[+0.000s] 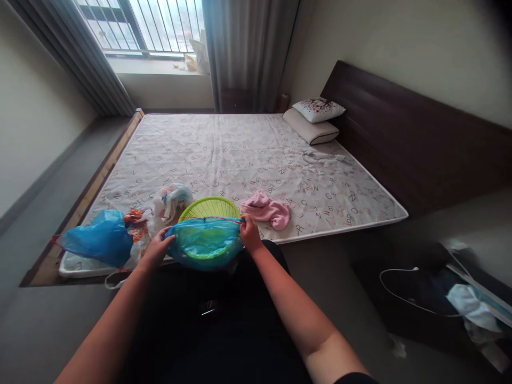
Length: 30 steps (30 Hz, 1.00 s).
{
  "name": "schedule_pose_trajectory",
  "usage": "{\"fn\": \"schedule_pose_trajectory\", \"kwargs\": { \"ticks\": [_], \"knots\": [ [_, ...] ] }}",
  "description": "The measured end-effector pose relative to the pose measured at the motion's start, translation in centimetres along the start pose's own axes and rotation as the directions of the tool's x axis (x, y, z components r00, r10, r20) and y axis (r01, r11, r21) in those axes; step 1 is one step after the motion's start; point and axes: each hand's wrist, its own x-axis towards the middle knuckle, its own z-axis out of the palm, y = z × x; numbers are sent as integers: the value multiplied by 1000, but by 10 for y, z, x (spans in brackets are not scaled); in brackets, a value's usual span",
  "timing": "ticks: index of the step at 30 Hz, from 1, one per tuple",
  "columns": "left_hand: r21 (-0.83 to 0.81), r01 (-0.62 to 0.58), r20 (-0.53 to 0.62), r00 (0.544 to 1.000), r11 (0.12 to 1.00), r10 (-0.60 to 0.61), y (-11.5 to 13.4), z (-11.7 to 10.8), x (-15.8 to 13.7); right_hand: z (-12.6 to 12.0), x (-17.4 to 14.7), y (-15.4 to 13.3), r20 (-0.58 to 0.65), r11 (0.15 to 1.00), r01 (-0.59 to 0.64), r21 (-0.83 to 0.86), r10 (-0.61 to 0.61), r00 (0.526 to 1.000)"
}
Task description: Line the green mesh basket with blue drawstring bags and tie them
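Both my hands hold a blue plastic bag [204,242] that covers the near side of a round green basket [212,205]. My left hand [158,246] pinches the bag's rim on the left. On the right, my right hand [250,232] grips the rim by its red drawstring. The basket's far wall shows uncovered, and its near part shows green through the thin plastic. Close to my left hand lie crumpled plastic bags [174,200] and another blue bag [102,237]. A pink cloth [266,209] rests just beyond my right hand.
The patterned mattress [224,144] stretches out ahead, with two stacked pillows [314,120] near the dark headboard [384,106]. At the lower right stands a dark table with a white cable [404,298] and a white cloth [472,306]. A barred window [152,26] is at the back.
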Motion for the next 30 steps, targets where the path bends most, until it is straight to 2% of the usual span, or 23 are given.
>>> {"fn": "schedule_pose_trajectory", "kwargs": {
  "ticks": [5,9,13,16,18,21,24,27,30],
  "knots": [
    [244,-9,-26,1000,970,16,13,11,-9,-7,3,1,-28,998,-51,21,52,998],
    [279,-40,-92,993,959,68,19,13,-16,-17,11,-1,-10,986,-153,62,154,988],
    [297,-58,-136,985,953,102,22,11,-23,-21,18,-7,54,978,-180,105,175,983],
    [234,-133,-122,979,963,164,23,11,-25,-20,18,-13,82,981,-163,106,155,984],
    [163,-136,-98,983,977,153,24,12,-24,-18,16,-17,135,987,-143,76,132,982],
    [13,-6,-96,995,1000,8,25,17,-19,-13,15,-22,189,993,-116,-7,115,975],
    [-126,116,-60,990,985,-124,27,24,-18,-5,16,-27,162,989,-127,-70,137,977],
    [-186,177,56,984,966,-170,31,35,-19,1,15,-33,145,985,-119,-122,136,980],
    [-209,222,111,973,952,-202,33,46,-20,1,8,-37,212,981,-22,-191,63,975]
  ]
}}
